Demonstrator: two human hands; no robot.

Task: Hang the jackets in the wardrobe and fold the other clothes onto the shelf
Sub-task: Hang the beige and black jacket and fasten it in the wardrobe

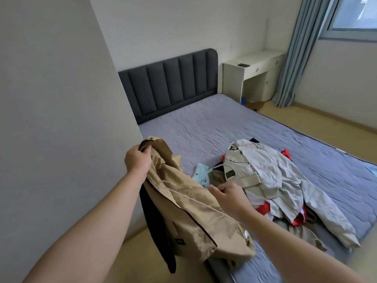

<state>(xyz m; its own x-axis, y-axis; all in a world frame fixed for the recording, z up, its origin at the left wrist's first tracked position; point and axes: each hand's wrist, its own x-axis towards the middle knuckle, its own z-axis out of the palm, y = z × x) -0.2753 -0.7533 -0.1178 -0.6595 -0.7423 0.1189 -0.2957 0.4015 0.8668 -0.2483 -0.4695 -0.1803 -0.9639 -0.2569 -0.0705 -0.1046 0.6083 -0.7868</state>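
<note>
Head view: tan jacket [193,221] in left hand [137,160] and right hand [228,196].

Pale jackets [271,176] hide the clothes [263,208] beneath; dark item [243,65] on desk [263,58], perhaps a phone, too small

So the jacket [189,217] hangs over the bed's [204,123] near-left corner, left hand [137,160] gripping its collar, right hand [228,198] pinching its right edge. The clothes pile [271,180] sits on the bed just right of that. Headboard [171,84] at the far end, desk [253,64] to its right, then the curtain [295,58] and window [357,13]. A wall [51,99] runs along the left.
</note>
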